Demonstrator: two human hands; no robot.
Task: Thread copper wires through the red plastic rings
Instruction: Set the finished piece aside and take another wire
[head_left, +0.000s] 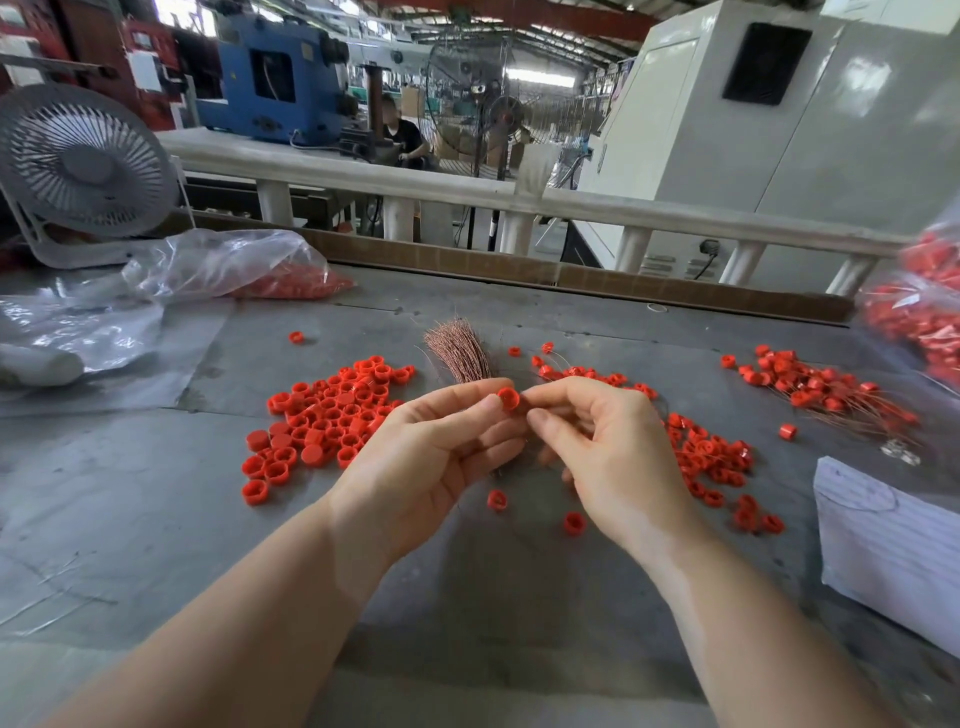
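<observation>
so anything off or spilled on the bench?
Nothing damaged. A few stray red rings lie loose near the hands, apart from the main pile. Left hand pinches one ring; right hand works at it.

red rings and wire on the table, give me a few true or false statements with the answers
1. The left hand pinches a red ring. True.
2. The copper wire bundle lies at the far right table edge. False: it lies mid-table, just beyond the hands.
3. A loose ring pile sits left of the hands. True.
4. The desk fan stands at the right. False: it is far left.
5. The right hand rests flat on the table. False: it is raised at the ring, fingers curled.
</observation>
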